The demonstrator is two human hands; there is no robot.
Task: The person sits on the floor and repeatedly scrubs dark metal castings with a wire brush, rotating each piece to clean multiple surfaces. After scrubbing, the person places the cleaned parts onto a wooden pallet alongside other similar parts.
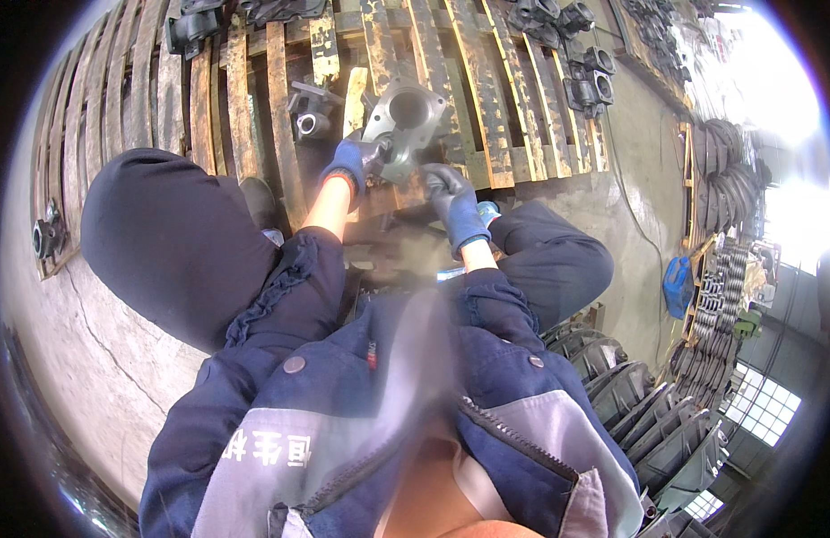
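Left grip [355,160] was closed on casting [415,137], ahead-right, long axis pointing away. Right grip [452,199] was curled nearby, contents unclear.

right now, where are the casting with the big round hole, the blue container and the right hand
Casting [415,141]: head view, on its flange just below the round hole.
Blue container [676,289]: head view, on its side.
Right hand [451,199]: head view, on its back.
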